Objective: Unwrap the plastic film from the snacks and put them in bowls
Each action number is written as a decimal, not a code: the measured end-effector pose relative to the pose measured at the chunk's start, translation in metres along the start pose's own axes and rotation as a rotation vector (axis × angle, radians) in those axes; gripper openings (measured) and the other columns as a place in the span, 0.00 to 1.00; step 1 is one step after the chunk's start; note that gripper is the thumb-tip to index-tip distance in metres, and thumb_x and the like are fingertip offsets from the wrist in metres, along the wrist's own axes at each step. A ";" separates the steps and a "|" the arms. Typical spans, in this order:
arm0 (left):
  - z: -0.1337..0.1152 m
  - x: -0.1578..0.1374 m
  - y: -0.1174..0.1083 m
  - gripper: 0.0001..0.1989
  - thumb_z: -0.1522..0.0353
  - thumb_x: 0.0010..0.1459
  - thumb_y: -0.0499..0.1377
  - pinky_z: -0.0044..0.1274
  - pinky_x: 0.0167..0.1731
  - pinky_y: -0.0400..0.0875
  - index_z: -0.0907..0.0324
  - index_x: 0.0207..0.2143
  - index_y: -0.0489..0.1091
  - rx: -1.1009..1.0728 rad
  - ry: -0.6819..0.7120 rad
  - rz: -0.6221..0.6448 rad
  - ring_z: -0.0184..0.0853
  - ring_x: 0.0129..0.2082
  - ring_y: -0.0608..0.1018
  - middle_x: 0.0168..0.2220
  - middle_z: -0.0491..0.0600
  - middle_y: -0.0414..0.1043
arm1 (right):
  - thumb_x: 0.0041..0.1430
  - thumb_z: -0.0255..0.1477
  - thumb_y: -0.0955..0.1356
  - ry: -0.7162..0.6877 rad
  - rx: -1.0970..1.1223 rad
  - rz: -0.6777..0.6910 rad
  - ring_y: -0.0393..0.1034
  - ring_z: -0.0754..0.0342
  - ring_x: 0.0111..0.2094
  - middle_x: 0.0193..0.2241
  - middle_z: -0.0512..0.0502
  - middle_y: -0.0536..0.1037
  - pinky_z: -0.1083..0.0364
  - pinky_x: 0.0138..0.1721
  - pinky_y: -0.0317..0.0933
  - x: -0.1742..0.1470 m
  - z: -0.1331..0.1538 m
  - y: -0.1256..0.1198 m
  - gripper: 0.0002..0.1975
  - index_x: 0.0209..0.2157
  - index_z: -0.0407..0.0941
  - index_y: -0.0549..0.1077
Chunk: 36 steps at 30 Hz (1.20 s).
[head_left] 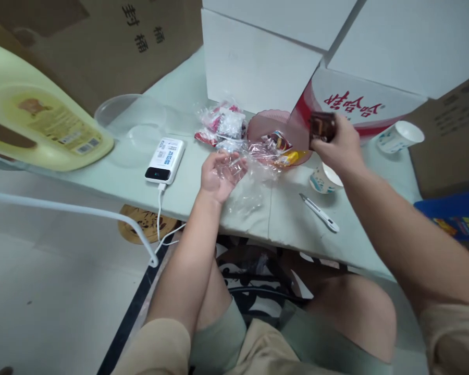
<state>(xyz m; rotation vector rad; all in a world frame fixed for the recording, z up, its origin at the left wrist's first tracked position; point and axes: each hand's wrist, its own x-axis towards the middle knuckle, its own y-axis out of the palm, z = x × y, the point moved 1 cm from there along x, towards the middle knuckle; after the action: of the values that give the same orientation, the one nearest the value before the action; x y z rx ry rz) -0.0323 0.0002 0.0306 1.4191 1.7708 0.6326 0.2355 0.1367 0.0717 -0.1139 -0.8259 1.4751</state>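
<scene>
Head view showed the desk (283, 224) with a pink bowl (257, 126) on it; the left hand (219, 179) loosely held clear plastic (240, 200) before the bowl, the right hand (343, 145) gripped a brown packet (323, 125) near its right rim

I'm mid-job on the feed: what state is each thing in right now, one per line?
Left hand: palm up, fingers half curled, clear plastic against them; grip unclear.
Right hand: closed on a brown packet.
Pink bowl: holding wrapped pieces.
Power bank: cable plugged in.
White cutter: lying on the table; blade extent unclear.
Near paper cup: uncovered, partly hidden.
Far paper cup: uncovered.
</scene>
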 end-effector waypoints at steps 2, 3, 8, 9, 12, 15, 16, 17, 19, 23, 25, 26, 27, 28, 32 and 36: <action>0.000 -0.001 0.000 0.08 0.68 0.50 0.60 0.32 0.49 0.77 0.57 0.24 0.61 -0.005 -0.010 0.024 0.37 0.40 0.83 0.29 0.44 0.77 | 0.53 0.29 0.73 0.001 -0.177 0.032 0.72 0.40 0.52 0.44 0.42 0.78 0.40 0.52 0.67 0.033 -0.001 0.013 0.16 0.44 0.44 0.72; 0.001 -0.002 0.000 0.08 0.68 0.50 0.60 0.35 0.50 0.77 0.57 0.25 0.62 -0.005 -0.012 0.044 0.39 0.42 0.83 0.30 0.45 0.77 | 0.58 0.32 0.70 0.011 -0.235 0.047 0.72 0.41 0.54 0.46 0.39 0.78 0.41 0.52 0.66 0.043 0.002 0.020 0.13 0.45 0.43 0.72; 0.001 -0.008 -0.001 0.10 0.60 0.53 0.60 0.50 0.51 0.74 0.57 0.29 0.65 0.095 0.025 0.187 0.53 0.56 0.77 0.42 0.50 0.79 | 0.62 0.38 0.67 -0.078 -0.220 0.019 0.69 0.42 0.57 0.51 0.37 0.75 0.41 0.56 0.62 0.000 0.035 0.034 0.16 0.46 0.43 0.73; 0.001 -0.009 -0.002 0.12 0.58 0.54 0.59 0.52 0.50 0.73 0.57 0.30 0.66 0.120 0.034 0.206 0.55 0.58 0.76 0.45 0.50 0.78 | 0.58 0.38 0.70 -0.080 -0.152 0.013 0.70 0.42 0.55 0.49 0.39 0.76 0.40 0.57 0.63 -0.026 0.040 0.032 0.17 0.47 0.46 0.73; 0.005 -0.014 -0.001 0.16 0.52 0.57 0.56 0.53 0.48 0.74 0.55 0.32 0.68 0.157 0.061 0.221 0.57 0.60 0.73 0.49 0.49 0.77 | 0.58 0.40 0.70 0.080 0.199 -0.042 0.72 0.44 0.53 0.49 0.44 0.76 0.42 0.55 0.65 -0.113 0.036 0.024 0.19 0.52 0.55 0.70; 0.017 -0.020 0.003 0.17 0.50 0.56 0.53 0.52 0.47 0.75 0.54 0.31 0.68 0.163 0.084 0.178 0.57 0.62 0.71 0.48 0.49 0.77 | 0.52 0.46 0.74 0.384 0.634 0.087 0.71 0.48 0.57 0.52 0.47 0.76 0.43 0.60 0.62 -0.180 0.023 0.026 0.33 0.58 0.61 0.63; 0.023 -0.022 0.004 0.17 0.50 0.56 0.53 0.52 0.48 0.75 0.54 0.30 0.67 0.169 0.077 0.161 0.57 0.63 0.71 0.48 0.49 0.77 | 0.48 0.47 0.76 0.467 0.755 0.129 0.71 0.48 0.58 0.52 0.47 0.77 0.42 0.61 0.61 -0.192 0.020 0.028 0.38 0.59 0.61 0.61; 0.029 -0.024 0.006 0.18 0.50 0.56 0.53 0.52 0.49 0.75 0.54 0.29 0.67 0.180 0.060 0.152 0.56 0.63 0.70 0.47 0.48 0.77 | 0.45 0.49 0.77 0.536 0.867 0.160 0.71 0.48 0.58 0.51 0.48 0.78 0.42 0.62 0.60 -0.200 0.020 0.031 0.41 0.59 0.61 0.60; 0.042 -0.027 0.009 0.18 0.50 0.55 0.54 0.52 0.52 0.73 0.55 0.26 0.65 0.216 0.008 0.173 0.55 0.64 0.69 0.44 0.48 0.78 | 0.43 0.49 0.78 0.633 1.047 0.181 0.74 0.49 0.54 0.47 0.49 0.80 0.43 0.60 0.63 -0.202 0.024 0.031 0.43 0.58 0.61 0.61; 0.056 -0.028 0.013 0.25 0.49 0.49 0.59 0.53 0.56 0.69 0.57 0.16 0.57 0.226 -0.068 0.314 0.55 0.61 0.72 0.33 0.50 0.78 | 0.45 0.35 0.79 0.725 1.153 0.059 0.77 0.55 0.35 0.34 0.58 0.77 0.48 0.47 0.74 -0.186 0.027 0.010 0.32 0.52 0.60 0.68; 0.055 -0.025 0.012 0.28 0.48 0.46 0.62 0.52 0.56 0.69 0.57 0.13 0.53 0.235 -0.074 0.342 0.55 0.59 0.74 0.29 0.51 0.77 | 0.46 0.30 0.78 0.697 1.101 -0.056 0.75 0.58 0.31 0.31 0.60 0.73 0.51 0.43 0.75 -0.181 0.019 -0.007 0.29 0.49 0.59 0.69; 0.053 -0.022 0.010 0.29 0.48 0.45 0.63 0.51 0.55 0.70 0.57 0.13 0.53 0.269 -0.075 0.340 0.55 0.58 0.75 0.29 0.51 0.77 | 0.47 0.29 0.78 0.663 1.062 -0.104 0.75 0.57 0.32 0.32 0.59 0.72 0.51 0.42 0.75 -0.179 0.013 -0.016 0.27 0.48 0.59 0.69; 0.050 -0.018 0.008 0.29 0.47 0.45 0.64 0.49 0.54 0.71 0.57 0.13 0.55 0.337 -0.084 0.337 0.55 0.57 0.76 0.29 0.51 0.78 | 0.49 0.30 0.77 0.621 1.013 -0.146 0.76 0.56 0.35 0.34 0.58 0.72 0.50 0.42 0.76 -0.179 0.007 -0.023 0.26 0.48 0.59 0.69; 0.048 -0.014 0.006 0.28 0.45 0.45 0.64 0.48 0.53 0.73 0.56 0.13 0.59 0.431 -0.107 0.330 0.55 0.54 0.78 0.30 0.52 0.79 | 0.51 0.31 0.76 0.575 0.953 -0.179 0.76 0.54 0.37 0.36 0.56 0.73 0.50 0.42 0.76 -0.180 0.000 -0.030 0.25 0.49 0.59 0.68; 0.052 0.001 0.002 0.24 0.47 0.44 0.68 0.32 0.37 0.78 0.60 0.27 0.76 0.851 -0.272 0.285 0.45 0.38 0.84 0.34 0.57 0.82 | 0.56 0.36 0.74 0.453 0.703 -0.223 0.77 0.47 0.46 0.48 0.49 0.72 0.50 0.38 0.76 -0.189 -0.022 -0.041 0.26 0.55 0.62 0.65; 0.071 0.004 0.014 0.17 0.60 0.42 0.72 0.21 0.21 0.69 0.59 0.30 0.73 0.997 -0.244 0.180 0.34 0.23 0.80 0.29 0.50 0.81 | 0.52 0.37 0.76 0.472 0.654 -0.136 0.74 0.41 0.52 0.63 0.43 0.61 0.47 0.38 0.76 -0.194 -0.032 -0.040 0.41 0.64 0.64 0.56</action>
<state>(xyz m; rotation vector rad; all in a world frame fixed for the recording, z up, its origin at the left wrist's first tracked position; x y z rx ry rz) 0.0324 0.0017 -0.0009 2.1935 1.8280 -0.4294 0.3095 -0.0307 -0.0107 0.0848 0.0454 1.4414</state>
